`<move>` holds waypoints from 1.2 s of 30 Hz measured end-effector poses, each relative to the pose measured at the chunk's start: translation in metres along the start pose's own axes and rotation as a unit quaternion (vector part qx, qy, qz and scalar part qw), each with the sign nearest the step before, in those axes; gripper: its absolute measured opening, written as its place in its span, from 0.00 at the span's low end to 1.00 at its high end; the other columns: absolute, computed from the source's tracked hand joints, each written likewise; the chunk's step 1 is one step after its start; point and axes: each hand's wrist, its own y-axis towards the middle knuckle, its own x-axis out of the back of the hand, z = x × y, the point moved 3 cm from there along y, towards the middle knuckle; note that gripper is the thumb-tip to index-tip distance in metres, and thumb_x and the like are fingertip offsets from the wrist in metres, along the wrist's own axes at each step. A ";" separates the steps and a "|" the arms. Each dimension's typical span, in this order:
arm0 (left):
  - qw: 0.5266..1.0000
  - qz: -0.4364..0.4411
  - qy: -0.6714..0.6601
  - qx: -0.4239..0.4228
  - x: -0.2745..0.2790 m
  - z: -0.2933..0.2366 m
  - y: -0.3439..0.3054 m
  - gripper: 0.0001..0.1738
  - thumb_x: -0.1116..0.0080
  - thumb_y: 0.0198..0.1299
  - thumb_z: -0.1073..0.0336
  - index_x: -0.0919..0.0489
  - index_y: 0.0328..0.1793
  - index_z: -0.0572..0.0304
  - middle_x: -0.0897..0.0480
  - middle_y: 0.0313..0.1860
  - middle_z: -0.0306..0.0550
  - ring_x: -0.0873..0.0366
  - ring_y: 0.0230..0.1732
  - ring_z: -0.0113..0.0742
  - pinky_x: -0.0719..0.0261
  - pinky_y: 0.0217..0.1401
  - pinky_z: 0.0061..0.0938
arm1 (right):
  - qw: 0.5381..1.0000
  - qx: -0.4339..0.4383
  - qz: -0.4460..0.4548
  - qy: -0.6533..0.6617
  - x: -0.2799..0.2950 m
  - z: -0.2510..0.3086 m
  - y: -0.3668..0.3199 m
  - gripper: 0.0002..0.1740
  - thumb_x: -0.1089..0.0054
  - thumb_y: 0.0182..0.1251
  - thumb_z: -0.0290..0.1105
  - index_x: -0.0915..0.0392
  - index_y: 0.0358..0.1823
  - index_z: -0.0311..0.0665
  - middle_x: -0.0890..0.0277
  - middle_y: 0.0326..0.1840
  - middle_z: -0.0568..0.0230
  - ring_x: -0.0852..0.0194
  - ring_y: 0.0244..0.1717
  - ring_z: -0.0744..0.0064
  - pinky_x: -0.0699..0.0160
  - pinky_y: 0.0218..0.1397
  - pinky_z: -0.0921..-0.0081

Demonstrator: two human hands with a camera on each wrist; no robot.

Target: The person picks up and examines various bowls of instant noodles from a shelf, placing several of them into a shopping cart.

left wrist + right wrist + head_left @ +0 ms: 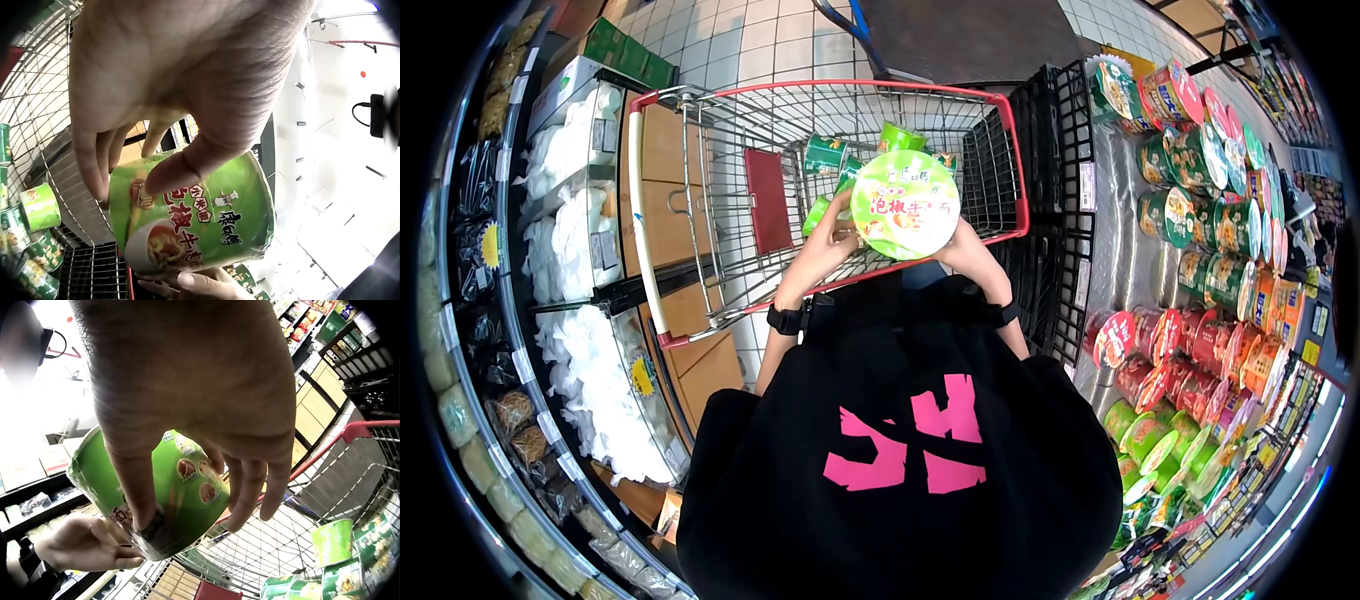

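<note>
Both hands hold a large green instant noodle cup above the shopping cart, its printed pale lid facing up in the head view. My left hand grips one side; in the left wrist view its thumb lies across the green wall of the cup, with the fingers behind. On the opposite side is my right hand, mostly hidden by the lid in the head view. The right wrist view shows its thumb pressed on the cup and its fingers round the far side.
Several green noodle cups lie in the wire shopping cart, which has a red rim. Shelves of noodle cups line the right. White bagged goods and cardboard boxes stand on the left. Black crates border the cart's right end.
</note>
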 end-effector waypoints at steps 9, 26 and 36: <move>0.998 0.013 -0.038 0.041 -0.014 0.010 0.051 0.41 0.50 0.54 0.74 0.51 0.75 0.62 0.38 0.70 0.57 0.28 0.60 0.43 0.27 0.56 0.29 | 0.995 -0.075 0.071 -0.017 0.048 -0.018 0.037 0.48 0.24 0.47 0.38 0.43 0.66 0.30 0.29 0.60 0.52 0.29 0.60 0.63 0.32 0.62 0.70; 0.956 -0.046 -0.191 0.219 -0.037 0.139 0.183 0.43 0.50 0.47 0.74 0.50 0.73 0.64 0.26 0.42 0.46 0.26 0.42 0.30 0.26 0.47 0.26 | 0.984 -0.100 0.106 -0.106 0.090 -0.162 0.116 0.60 0.23 0.45 0.42 0.57 0.71 0.31 0.36 0.64 0.46 0.37 0.66 0.57 0.34 0.65 0.68; 0.913 -0.082 -0.253 0.308 -0.032 0.215 0.193 0.55 0.52 0.46 0.77 0.67 0.79 0.43 0.28 0.41 0.38 0.30 0.38 0.28 0.32 0.51 0.34 | 0.952 -0.202 0.124 -0.193 0.054 -0.246 0.133 0.56 0.25 0.47 0.36 0.58 0.70 0.31 0.30 0.57 0.47 0.26 0.54 0.59 0.27 0.59 0.68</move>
